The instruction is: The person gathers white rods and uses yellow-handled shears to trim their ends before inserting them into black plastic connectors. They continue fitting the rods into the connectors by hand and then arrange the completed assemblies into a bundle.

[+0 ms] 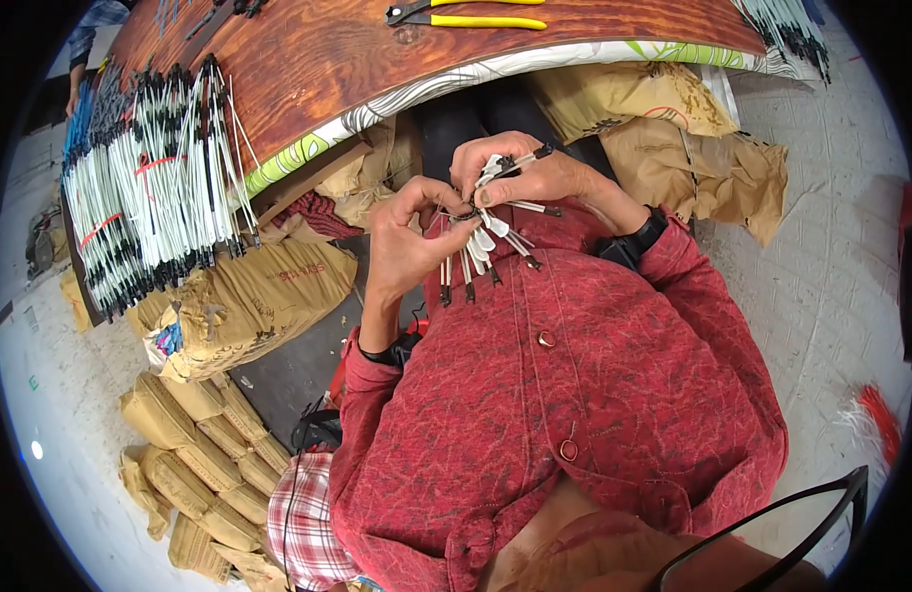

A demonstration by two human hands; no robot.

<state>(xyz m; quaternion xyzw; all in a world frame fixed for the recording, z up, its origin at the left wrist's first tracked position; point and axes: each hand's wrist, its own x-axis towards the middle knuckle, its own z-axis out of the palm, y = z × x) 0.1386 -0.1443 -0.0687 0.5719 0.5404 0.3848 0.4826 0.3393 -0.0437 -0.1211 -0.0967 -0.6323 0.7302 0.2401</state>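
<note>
Closest in, at the lower right, eyeglasses (pixel 853 484) cut into view, and the red shirt (pixel 614 370) fills the middle. Up to the centre now: here's the bunch of white strips with dark tips (pixel 495 226), right at the shirt front, ends fanned out every way. The left hand (pixel 409 242) pinches it between thumb and fingers; the right hand (pixel 523 178) pinches from the other side, some strips poking up past its fingers. What exactly sits under those fingertips? Hidden! And there's the danger, I'd judge: a slack pinch at that crowded middle could let strips slide free, and splayed tips might snag on the shirt or tangle together. Beyond, brown sacks (pixel 634 99) at the upper right could swallow a dropped piece in their folds. Farther up, the counter (pixel 308 64): red-banded bundles of pale rods (pixel 160 187) crowd its edge, upper left, where a knock could spill them. Top centre, yellow-handled pliers (pixel 481 20) lie well apart from both hands.
</note>
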